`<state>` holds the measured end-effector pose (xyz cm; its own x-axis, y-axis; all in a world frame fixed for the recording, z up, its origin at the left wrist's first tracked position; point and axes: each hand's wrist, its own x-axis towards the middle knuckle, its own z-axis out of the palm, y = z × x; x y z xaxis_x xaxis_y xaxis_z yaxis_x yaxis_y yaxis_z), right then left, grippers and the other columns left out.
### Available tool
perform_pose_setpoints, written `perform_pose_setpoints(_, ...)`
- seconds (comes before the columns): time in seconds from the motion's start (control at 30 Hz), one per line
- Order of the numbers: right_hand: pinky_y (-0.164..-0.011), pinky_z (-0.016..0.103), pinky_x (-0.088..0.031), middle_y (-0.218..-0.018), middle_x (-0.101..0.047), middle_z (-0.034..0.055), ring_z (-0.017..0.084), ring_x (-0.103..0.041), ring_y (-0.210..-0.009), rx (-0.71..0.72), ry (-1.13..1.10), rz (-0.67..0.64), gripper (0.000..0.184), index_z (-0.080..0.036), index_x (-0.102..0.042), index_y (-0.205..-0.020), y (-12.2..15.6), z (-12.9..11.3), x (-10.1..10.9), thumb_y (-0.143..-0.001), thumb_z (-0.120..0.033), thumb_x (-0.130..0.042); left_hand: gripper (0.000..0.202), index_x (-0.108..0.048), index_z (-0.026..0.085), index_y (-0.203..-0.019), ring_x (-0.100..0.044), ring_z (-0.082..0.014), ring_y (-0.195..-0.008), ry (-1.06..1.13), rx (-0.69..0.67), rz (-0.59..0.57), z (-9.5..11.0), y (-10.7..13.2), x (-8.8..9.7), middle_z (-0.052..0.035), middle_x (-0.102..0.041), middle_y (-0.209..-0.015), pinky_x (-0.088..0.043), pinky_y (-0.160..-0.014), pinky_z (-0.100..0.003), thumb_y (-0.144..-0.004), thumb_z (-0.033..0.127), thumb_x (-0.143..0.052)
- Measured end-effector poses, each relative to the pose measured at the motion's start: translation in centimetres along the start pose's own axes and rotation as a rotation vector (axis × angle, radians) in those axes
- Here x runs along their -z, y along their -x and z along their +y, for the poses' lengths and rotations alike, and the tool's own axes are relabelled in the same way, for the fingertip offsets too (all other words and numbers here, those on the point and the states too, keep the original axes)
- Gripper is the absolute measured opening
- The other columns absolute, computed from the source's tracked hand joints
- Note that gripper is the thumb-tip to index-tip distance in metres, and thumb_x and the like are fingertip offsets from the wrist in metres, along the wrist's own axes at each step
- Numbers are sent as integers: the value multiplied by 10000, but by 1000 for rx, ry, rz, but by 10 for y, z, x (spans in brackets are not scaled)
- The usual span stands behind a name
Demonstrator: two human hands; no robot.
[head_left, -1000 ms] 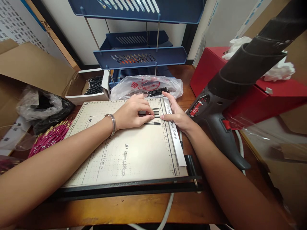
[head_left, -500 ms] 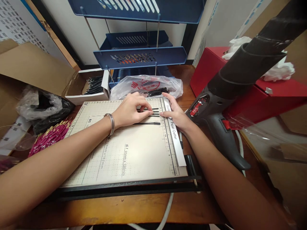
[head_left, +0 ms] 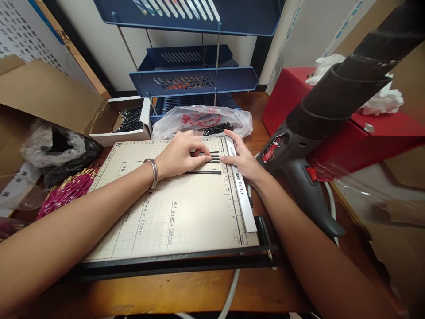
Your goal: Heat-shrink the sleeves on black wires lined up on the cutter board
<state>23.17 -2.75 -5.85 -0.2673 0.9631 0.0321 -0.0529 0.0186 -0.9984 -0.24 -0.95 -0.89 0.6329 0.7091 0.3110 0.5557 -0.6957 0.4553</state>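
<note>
- A desk point(head_left: 159, 294) carried a paper cutter point(head_left: 206, 217), black cords point(head_left: 216, 172) lying across its board.
- The left hand point(head_left: 182, 155) held its grip pinched on one; a nudge could have skewed the row.
- The right hand point(head_left: 245, 163) rested, grip spread, thumb beside their tips.
- The cords looked thin, straight, roughly parallel.

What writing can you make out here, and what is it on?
"Paper Cutter": white strip; the lettering before it is partly covered by the right hand.
"B5": cutter board.
"128mm x 182mm": cutter board.
"91mm x 128mm": cutter board.
"10": ruler.
"5": ruler.
Too small, blurred or creased to read: red label on the pistol-grip tool; red print on the plastic bag.
</note>
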Motion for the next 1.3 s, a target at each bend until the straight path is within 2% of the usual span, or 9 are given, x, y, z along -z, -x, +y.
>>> perform_pose_setpoints(0.2, -1387, 568, -288, -1661, -479, 84, 357, -457, -1558, 13, 19, 18, 975, -313, -417, -1541, -2, 1, 0, -646, -325, -803, 176, -835, 227, -852, -552, -214, -797, -9, -9, 3, -2, -1, -1, -24, -711, -723, -391, -829, -384, -940, 352, -748)
perform_pose_setpoints(0.33, -1420, 537, -215, -1682, -466, 94, 340, -404, -1610, 25, -11, 57, 964, -294, -431, -1508, -4, 4, -1, -609, -302, -779, 203, -807, 218, -835, -559, -209, -787, 1, 0, 73, 2, 1, 0, -20, -679, -721, -390, -803, -375, -933, 386, -752)
perform_pose_setpoints(0.47, -1416, 556, -233, -1696, -479, 81, 334, -424, -1614, 24, -80, 70, 955, -323, -419, -1502, 1, 4, -3, -615, -303, -773, 219, -776, 213, -841, -592, -215, -811, 34, -10, 121, 13, 9, 1, -31, -739, -792, -421, -830, -392, -957, 391, -721)
perform_pose_setpoints(0.57, -1413, 573, -239, -1705, -485, 53, 330, -416, -1625, 23, -92, 66, 947, -359, -419, -1512, 11, 5, -7, -639, -316, -785, 194, -774, 218, -850, -621, -229, -855, 52, -10, 101, 22, 16, 1, -38, -792, -844, -441, -868, -412, -965, 363, -718)
perform_pose_setpoints(0.63, -1403, 577, -257, -1696, -489, 65, 339, -425, -1612, 22, -77, 58, 970, -350, -410, -1542, 18, 6, -8, -650, -325, -791, 183, -785, 225, -840, -619, -232, -851, 48, -27, 63, 25, 19, 1, -35, -795, -826, -434, -875, -419, -961, 347, -724)
perform_pose_setpoints(0.77, -1373, 596, -299, -1670, -488, 88, 361, -460, -1568, 36, -25, 30, 1011, -347, -394, -1589, 24, 6, -6, -670, -349, -814, 163, -812, 242, -851, -603, -231, -851, 33, -63, 0, 23, 19, 1, -31, -776, -824, -409, -876, -418, -959, 329, -726)
perform_pose_setpoints(0.97, -1365, 577, -328, -1684, -478, 106, 366, -447, -1585, 52, 2, -42, 1068, -329, -368, -1609, 27, 0, -3, -690, -402, -908, 154, -814, 242, -879, -579, -230, -855, 37, -84, -29, 20, 19, 1, -29, -740, -821, -382, -873, -407, -966, 316, -711)
perform_pose_setpoints(1.17, -1363, 592, -341, -1690, -480, 98, 369, -465, -1577, 42, 25, -35, 1014, -346, -392, -1586, 27, 0, -4, -719, -420, -912, 121, -818, 245, -936, -558, -223, -830, 36, -81, -54, 20, 20, 0, -18, -711, -795, -375, -874, -404, -941, 349, -755)
perform_pose_setpoints(1.3, -1349, 603, -366, -1640, -534, 111, 372, -507, -1547, 12, -5, -16, 1004, -333, -384, -1584, 26, 1, -6, -725, -412, -897, 168, -812, 233, -947, -556, -217, -818, 64, -88, -30, 20, 20, 0, -15, -710, -798, -363, -853, -398, -947, 392, -759)
